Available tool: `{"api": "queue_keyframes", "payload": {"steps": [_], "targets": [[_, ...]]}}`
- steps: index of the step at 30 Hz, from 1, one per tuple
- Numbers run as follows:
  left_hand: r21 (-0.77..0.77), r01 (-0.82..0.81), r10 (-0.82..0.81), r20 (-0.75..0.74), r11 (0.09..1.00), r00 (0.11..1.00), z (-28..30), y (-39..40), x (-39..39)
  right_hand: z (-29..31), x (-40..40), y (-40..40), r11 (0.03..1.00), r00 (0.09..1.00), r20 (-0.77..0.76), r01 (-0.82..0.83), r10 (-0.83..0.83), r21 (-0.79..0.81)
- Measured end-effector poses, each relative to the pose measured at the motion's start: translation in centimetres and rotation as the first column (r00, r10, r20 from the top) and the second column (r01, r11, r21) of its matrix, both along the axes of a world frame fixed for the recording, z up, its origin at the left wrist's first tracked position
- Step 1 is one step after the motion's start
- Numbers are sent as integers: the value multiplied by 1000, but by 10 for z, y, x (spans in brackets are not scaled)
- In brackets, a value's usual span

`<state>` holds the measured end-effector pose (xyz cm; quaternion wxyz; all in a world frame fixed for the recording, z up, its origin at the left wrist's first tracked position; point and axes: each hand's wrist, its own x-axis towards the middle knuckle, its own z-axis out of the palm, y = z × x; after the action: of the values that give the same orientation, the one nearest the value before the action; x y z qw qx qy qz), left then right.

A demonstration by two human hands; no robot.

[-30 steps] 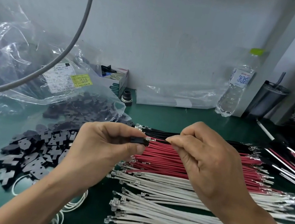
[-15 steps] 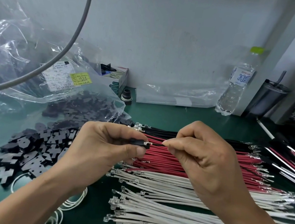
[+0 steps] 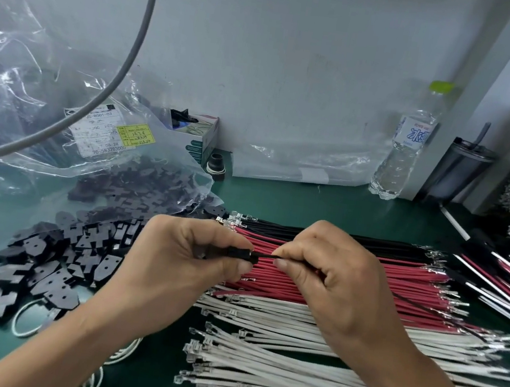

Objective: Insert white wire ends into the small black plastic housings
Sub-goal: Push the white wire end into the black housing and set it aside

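Above the green bench, the left hand (image 3: 177,267) grips a small black housing (image 3: 240,253) while the right hand (image 3: 330,279) pinches a dark wire (image 3: 266,256) entering it; the near pile of white wires (image 3: 287,371) looks unstarted.

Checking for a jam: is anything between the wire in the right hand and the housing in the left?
Nothing visible: the black wire runs straight from the right hand into the housing pinched by the left hand.
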<state>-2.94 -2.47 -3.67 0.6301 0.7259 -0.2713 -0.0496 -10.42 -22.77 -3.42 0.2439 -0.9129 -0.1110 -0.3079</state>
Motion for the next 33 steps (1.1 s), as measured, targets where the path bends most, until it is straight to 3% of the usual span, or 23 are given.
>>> {"api": "queue_keyframes", "payload": {"steps": [9,14,16,18,20,22,28,33], "targets": [[47,-13,11,54,999,998,-4,0,1,-5,4,7,997,997,71,-3,8,-76],[-64,-125,125,-2,990,992,-5,-3,1,2,3,-3,953,958,241,209,-155,-218],[-95,-186,182,-53,978,982,-5,-1,4,-2,0,-2,949,976,189,156,-105,-275],[-124,-217,204,-108,968,973,-5,0,6,-8,0,3,941,996,12,85,-86,-327],[-135,-231,214,-130,964,968,-5,0,7,-14,2,7,954,987,-117,72,-110,-290],[-138,-233,214,-139,963,967,-5,1,8,-16,4,6,970,981,-149,87,-122,-227],[-148,-225,203,-154,963,967,-4,0,8,-16,6,8,974,974,-164,128,-159,-188],[-202,-224,183,-201,953,962,-2,4,11,-10,4,2,993,988,-100,119,-120,-21]]}}
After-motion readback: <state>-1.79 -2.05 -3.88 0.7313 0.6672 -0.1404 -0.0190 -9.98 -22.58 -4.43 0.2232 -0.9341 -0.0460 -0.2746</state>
